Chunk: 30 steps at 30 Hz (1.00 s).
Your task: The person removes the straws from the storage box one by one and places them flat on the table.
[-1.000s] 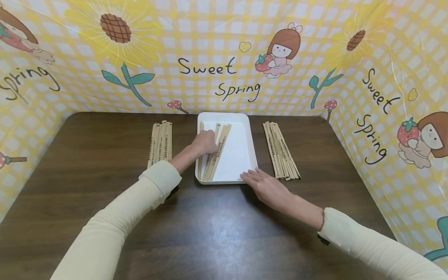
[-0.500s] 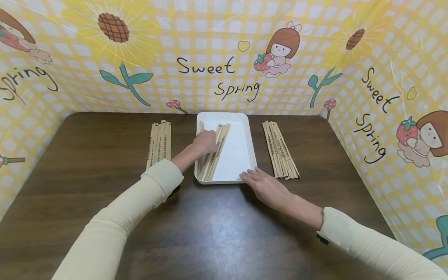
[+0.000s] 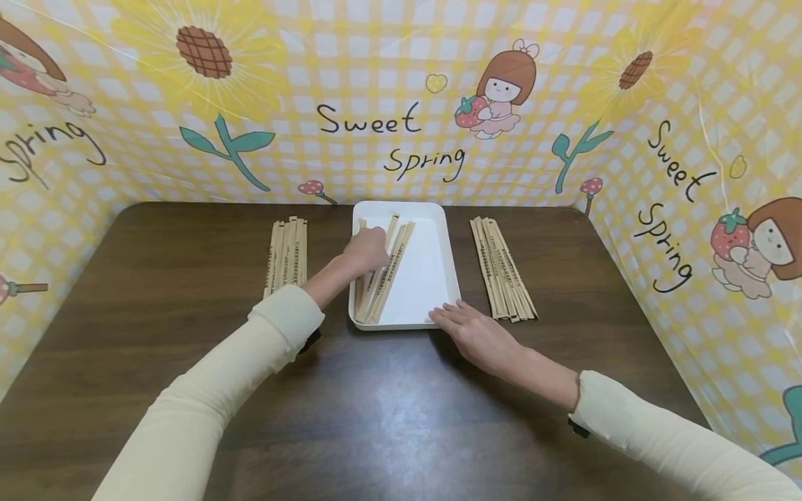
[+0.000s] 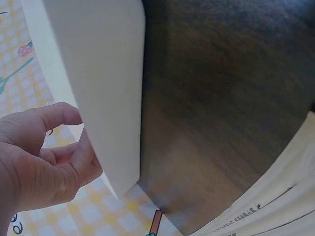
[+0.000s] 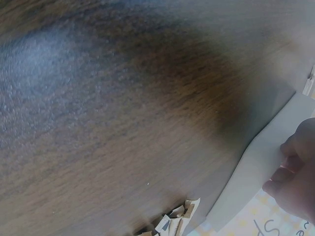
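A white tray stands at the back middle of the table. Over its left side my left hand reaches in with curled fingers and pinches a long, thin paper-wrapped stick, brown with dark print. To its right leans another wrapped stick, and one more lies along the left wall, partly covered by the hand. In the left wrist view the tray wall hides what the fingertips hold. My right hand rests extended fingers on the tray's near right corner; whatever the sticks contain is hidden.
Left of the tray lies a bundle of several wrapped sticks, its near end behind my left sleeve. A second bundle lies slanted to the right. A yellow checked cloth walls in the brown table at the back and sides.
The stick under my left hand has shifted slightly towards the back of the tray, and the sticks' near ends sit closer together. My right hand has stayed on the tray corner.
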Motion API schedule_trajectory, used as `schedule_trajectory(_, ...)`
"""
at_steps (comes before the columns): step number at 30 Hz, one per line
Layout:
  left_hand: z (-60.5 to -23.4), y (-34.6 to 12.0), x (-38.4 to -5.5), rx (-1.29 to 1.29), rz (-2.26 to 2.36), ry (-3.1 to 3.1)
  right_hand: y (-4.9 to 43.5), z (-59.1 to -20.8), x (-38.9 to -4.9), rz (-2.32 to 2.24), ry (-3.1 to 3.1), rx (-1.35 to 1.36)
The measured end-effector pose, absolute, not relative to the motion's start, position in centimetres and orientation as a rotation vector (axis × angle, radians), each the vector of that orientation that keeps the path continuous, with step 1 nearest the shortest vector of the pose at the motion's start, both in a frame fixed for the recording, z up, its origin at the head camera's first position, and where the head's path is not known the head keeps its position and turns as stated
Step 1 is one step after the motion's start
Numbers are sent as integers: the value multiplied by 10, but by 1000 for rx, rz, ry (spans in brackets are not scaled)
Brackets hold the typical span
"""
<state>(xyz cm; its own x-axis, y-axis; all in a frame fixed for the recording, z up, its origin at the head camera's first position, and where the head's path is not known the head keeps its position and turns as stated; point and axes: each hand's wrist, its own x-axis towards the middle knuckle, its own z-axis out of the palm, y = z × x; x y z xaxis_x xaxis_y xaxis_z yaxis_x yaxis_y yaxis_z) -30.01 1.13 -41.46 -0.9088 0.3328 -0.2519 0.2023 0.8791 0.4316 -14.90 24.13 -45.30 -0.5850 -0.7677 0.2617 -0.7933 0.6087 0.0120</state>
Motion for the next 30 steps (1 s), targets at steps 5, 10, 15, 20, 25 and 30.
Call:
schedule_trajectory(5,-406,5,-299,416,645,2752,240,-453,-149,155,-2604,1281)
schedule_trajectory(10,-397,-4,-297,386,702,2755,240,-454,-149,152,-2604,1277)
schedule_trajectory(15,-390,-18,-297,343,748,2741,240,-454,-148,162,-2601,1274)
schedule_trajectory(20,-385,-35,-299,289,815,2714,240,-455,-147,172,-2610,1277)
schedule_trajectory(25,-388,-54,-302,287,781,2759,239,-453,-147,167,-2614,1276)
schedule_trajectory(30,-387,-76,-299,247,759,2748,239,-452,-147,176,-2615,1278)
